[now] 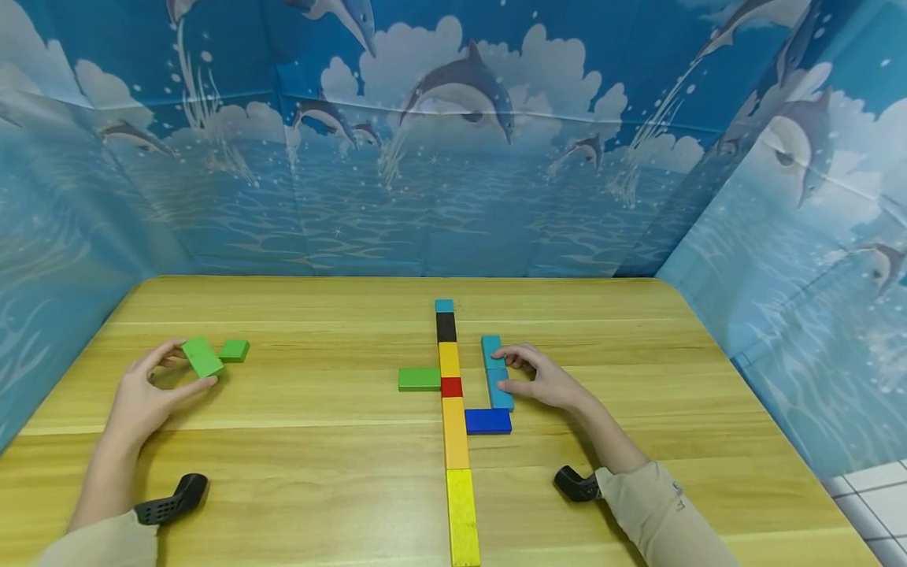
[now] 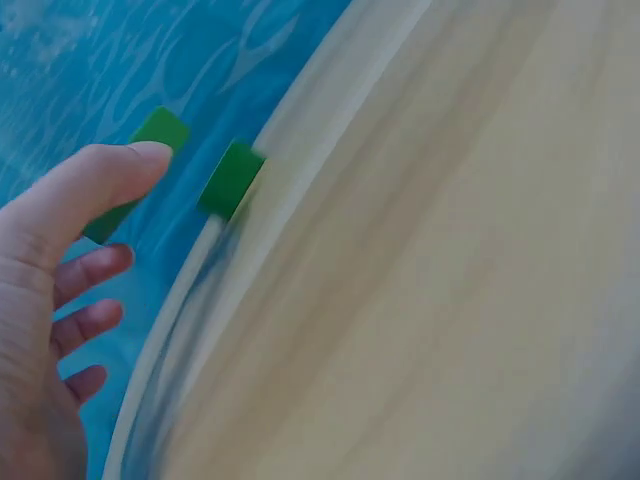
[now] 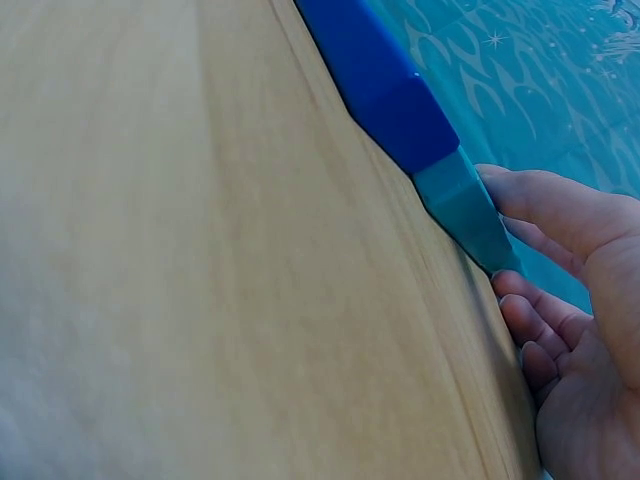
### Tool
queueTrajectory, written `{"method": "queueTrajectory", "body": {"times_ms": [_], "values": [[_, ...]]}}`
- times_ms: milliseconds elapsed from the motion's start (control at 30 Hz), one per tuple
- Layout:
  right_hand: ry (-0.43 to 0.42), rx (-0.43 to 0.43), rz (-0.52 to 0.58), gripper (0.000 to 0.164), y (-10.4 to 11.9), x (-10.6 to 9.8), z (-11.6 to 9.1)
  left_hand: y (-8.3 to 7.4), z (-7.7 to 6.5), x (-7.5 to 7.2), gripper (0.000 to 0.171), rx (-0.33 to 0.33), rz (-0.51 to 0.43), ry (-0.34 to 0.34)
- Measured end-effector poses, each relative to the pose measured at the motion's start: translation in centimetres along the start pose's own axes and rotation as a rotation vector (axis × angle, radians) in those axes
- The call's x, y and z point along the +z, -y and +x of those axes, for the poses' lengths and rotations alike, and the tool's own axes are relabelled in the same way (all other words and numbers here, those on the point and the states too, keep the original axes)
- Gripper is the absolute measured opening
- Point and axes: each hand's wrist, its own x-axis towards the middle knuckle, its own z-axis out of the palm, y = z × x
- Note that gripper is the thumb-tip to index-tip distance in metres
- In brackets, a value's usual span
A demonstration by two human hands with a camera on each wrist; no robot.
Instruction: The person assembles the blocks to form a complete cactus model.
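Note:
My left hand (image 1: 145,394) pinches a green block (image 1: 203,357) between thumb and fingers, tilted above the left side of the table. Just right of it lies a smaller green block (image 1: 235,351). In the left wrist view, the thumb lies across the held green block (image 2: 160,127). My right hand (image 1: 546,379) touches two light blue blocks set end to end, a far one (image 1: 490,346) with a finger and a near one (image 1: 499,398) with the thumb. A dark blue block (image 1: 488,421) stands against the near one's front end.
A long row of blocks runs up the table's middle: yellow (image 1: 464,516), orange (image 1: 456,433), red (image 1: 451,387), amber (image 1: 449,359), black (image 1: 446,327) and light blue (image 1: 444,305). Another green block (image 1: 419,379) juts left from it. A dolphin-print curtain (image 1: 439,213) encloses the wooden table (image 1: 319,488).

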Motion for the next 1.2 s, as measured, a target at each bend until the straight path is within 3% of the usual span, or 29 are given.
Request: {"method": "queueTrajectory", "body": {"times_ms": [233, 533, 900, 1200], "values": [[-0.001, 0.011, -0.008, 0.041, 0.2, 0.0, 0.0, -2.7, 1.4, 3.2, 0.067, 0.102, -0.066, -0.028], [-0.001, 0.004, -0.006, 0.041, 0.2, 0.0, 0.0, -5.8, 3.7, 8.8, 0.066, 0.227, -0.08, 0.042], [0.001, 0.009, -0.003, 0.041, 0.3, 0.0, 0.0, -9.1, 4.7, 14.3, 0.067, 0.255, -0.141, 0.188], [0.0, 0.011, -0.006, 0.041, 0.1, 0.0, 0.0, -10.4, 5.1, 17.1, 0.069, 0.3, -0.086, 0.256]]}}
